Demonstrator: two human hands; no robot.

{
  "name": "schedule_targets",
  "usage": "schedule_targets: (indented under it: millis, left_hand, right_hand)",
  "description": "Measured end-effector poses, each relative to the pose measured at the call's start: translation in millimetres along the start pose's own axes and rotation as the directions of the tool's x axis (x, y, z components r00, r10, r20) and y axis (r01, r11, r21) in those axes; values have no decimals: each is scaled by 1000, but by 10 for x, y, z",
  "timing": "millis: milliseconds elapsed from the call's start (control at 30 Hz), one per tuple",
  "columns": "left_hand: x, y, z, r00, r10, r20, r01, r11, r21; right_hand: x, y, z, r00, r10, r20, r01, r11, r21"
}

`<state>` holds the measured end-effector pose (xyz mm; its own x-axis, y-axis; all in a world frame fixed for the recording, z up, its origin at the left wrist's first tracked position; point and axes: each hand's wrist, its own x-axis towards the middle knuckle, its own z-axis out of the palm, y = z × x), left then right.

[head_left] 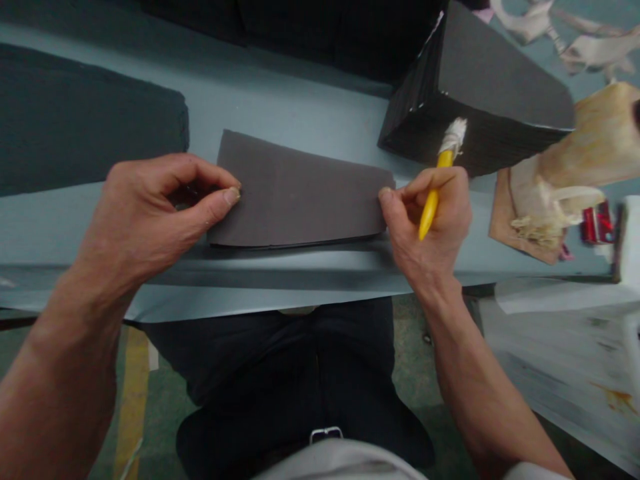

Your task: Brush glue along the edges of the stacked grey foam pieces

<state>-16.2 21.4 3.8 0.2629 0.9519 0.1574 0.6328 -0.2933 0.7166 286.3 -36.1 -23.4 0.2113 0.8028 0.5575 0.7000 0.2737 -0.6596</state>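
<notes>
Pale blue covered table (280, 100) here, and by its front edge there's a matte dark grey, tapered flat panel (300, 193), wider on the left, underside hidden and right edge partly covered. Left hand (145, 213) has thumb and forefinger tips close together over the panel's left end, can't tell if they're pinching it, while the right hand (450, 213) touches the other end, curled around a slim yellow brush with a white tip (429, 215), middle covered by a finger.
</notes>
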Motion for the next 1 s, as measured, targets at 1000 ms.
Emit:
schedule_targets:
  millis: [1000]
  left_hand:
    - [-23, -18, 3, 999, -51, 7, 51, 998, -21]
  right_hand:
    - [-38, 55, 1, 1000, 23, 8, -23, 1000, -17]
